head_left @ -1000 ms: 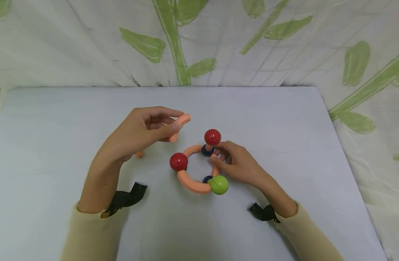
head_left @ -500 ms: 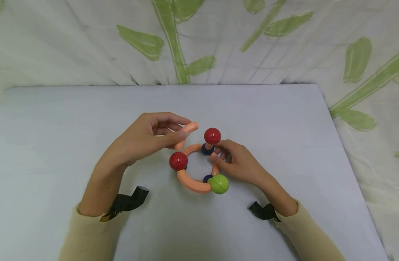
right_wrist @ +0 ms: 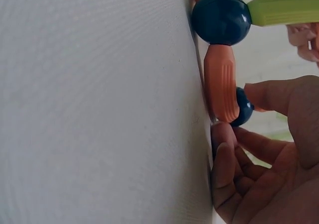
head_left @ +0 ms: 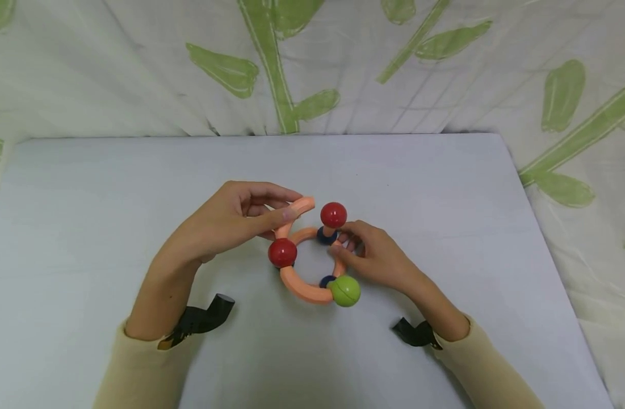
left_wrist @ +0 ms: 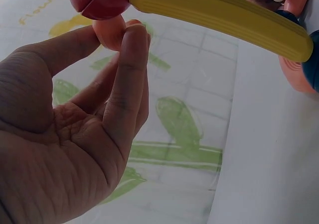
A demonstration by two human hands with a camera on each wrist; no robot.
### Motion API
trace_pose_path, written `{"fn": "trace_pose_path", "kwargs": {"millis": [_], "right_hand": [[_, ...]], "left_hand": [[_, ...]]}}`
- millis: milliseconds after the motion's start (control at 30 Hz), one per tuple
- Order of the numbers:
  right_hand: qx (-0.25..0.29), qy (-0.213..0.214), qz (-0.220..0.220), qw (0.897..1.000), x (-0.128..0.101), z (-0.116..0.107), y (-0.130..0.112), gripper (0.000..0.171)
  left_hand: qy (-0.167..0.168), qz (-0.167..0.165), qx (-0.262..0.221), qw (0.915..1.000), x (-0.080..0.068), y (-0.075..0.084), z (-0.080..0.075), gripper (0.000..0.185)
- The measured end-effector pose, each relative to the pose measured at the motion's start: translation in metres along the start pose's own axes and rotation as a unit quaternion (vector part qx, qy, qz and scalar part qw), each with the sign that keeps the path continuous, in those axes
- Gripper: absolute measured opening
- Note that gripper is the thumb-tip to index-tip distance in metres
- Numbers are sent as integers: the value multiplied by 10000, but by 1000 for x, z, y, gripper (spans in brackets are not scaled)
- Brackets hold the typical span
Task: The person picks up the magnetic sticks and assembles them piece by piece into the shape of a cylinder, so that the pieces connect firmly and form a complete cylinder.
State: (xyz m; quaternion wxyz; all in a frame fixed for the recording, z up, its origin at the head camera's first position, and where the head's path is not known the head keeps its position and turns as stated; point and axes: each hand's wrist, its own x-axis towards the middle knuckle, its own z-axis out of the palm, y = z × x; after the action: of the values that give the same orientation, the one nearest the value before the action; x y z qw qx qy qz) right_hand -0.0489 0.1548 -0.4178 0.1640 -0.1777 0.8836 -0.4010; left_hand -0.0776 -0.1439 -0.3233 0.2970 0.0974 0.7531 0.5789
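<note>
On the grey table (head_left: 113, 187) lies a ring (head_left: 304, 292) of orange curved pieces joined by dark blue balls (right_wrist: 221, 17). Two red balls (head_left: 282, 253) and a green ball (head_left: 345, 290) stand raised above its joints. My left hand (head_left: 294, 205) pinches a loose orange curved piece (head_left: 303, 204) between thumb and forefinger, its lower end just behind the left red ball. In the left wrist view the same pinch (left_wrist: 117, 35) sits under a red ball (left_wrist: 97, 0) on a yellow rod (left_wrist: 219, 15). My right hand (head_left: 343, 243) grips the ring's right side, fingers (right_wrist: 224, 149) on an orange arc (right_wrist: 222, 89).
A white curtain with green leaves (head_left: 271, 68) hangs behind the table's far edge and down its right side. Black straps (head_left: 202, 318) sit at both wrists. A green rod (right_wrist: 284, 10) sticks out of one dark blue ball.
My left hand has carried the loose orange piece to the right and down, from beside the ring to just behind the left red ball. The right hand and ring have stayed put.
</note>
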Motion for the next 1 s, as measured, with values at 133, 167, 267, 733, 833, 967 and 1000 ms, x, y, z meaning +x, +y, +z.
{"fn": "trace_pose_path", "kwargs": {"millis": [133, 167, 267, 733, 833, 967, 1000], "right_hand": [[32, -15, 15, 10000, 0, 0, 0, 33], [36, -19, 16, 10000, 0, 0, 0, 33], [35, -23, 9, 10000, 0, 0, 0, 32], [20, -1, -27, 10000, 1, 0, -3, 42], [-6, -2, -33, 10000, 2, 1, -4, 42], [-54, 38, -31, 10000, 1, 1, -2, 41], [-58, 46, -24, 10000, 0, 1, -2, 41]], "left_hand": [[-34, 58, 38, 10000, 1, -1, 0, 32], [-40, 76, 55, 9999, 1, -1, 0, 32], [-64, 141, 148, 9998, 1, -1, 1, 32], [-170, 246, 370, 9989, 5, -5, 1, 32], [-216, 213, 213, 9993, 6, -7, 1, 33], [-284, 223, 93, 9993, 7, -7, 2, 35], [-291, 223, 94, 9993, 7, -6, 2, 35]]}}
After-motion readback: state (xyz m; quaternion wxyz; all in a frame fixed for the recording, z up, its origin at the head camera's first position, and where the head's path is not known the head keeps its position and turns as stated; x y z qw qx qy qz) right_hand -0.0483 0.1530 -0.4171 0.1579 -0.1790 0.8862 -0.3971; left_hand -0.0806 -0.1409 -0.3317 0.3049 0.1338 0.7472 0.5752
